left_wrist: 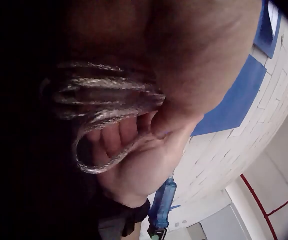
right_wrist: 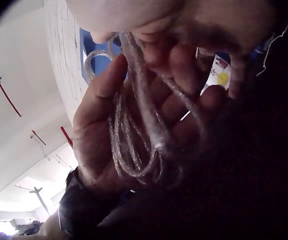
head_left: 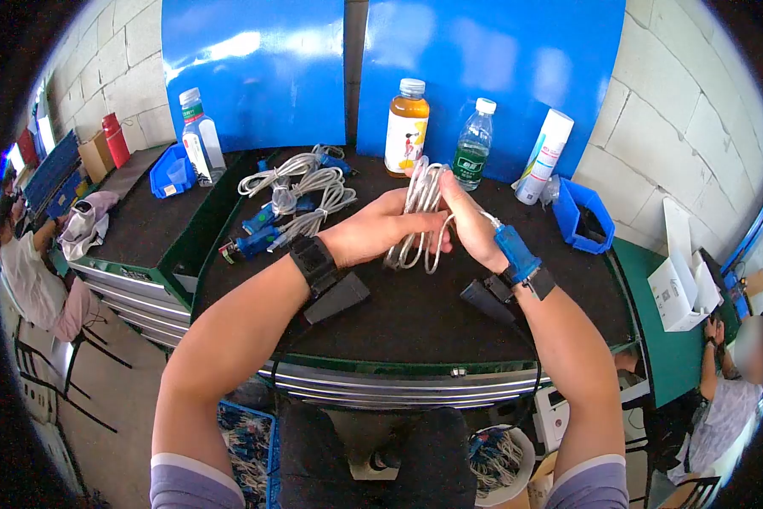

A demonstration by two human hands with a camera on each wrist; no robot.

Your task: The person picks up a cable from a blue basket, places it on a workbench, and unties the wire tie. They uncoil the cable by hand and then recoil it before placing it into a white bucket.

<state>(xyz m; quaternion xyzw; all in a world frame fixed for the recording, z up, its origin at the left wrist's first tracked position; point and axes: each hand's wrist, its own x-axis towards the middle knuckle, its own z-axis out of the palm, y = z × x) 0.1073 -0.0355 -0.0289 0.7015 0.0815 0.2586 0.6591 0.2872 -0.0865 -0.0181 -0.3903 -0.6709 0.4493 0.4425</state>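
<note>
A clear-jacketed silver cable (head_left: 422, 199) is wound into a long coil and held up over the dark bench mat. My left hand (head_left: 369, 227) grips the coil from the left, its thumb across the strands, as the right wrist view also shows. From the other side my right hand (head_left: 473, 222) holds the same bundle, fingers curled behind it in the left wrist view. One cable end runs over the right hand to a translucent blue connector (head_left: 517, 250), which hangs by the right wrist.
Several coiled cables (head_left: 301, 199) with blue connectors lie at the left of the mat. Behind the hands stand a tea bottle (head_left: 405, 131), a water bottle (head_left: 473, 146) and a white spray can (head_left: 544, 157). A blue bin (head_left: 583, 219) sits at the right.
</note>
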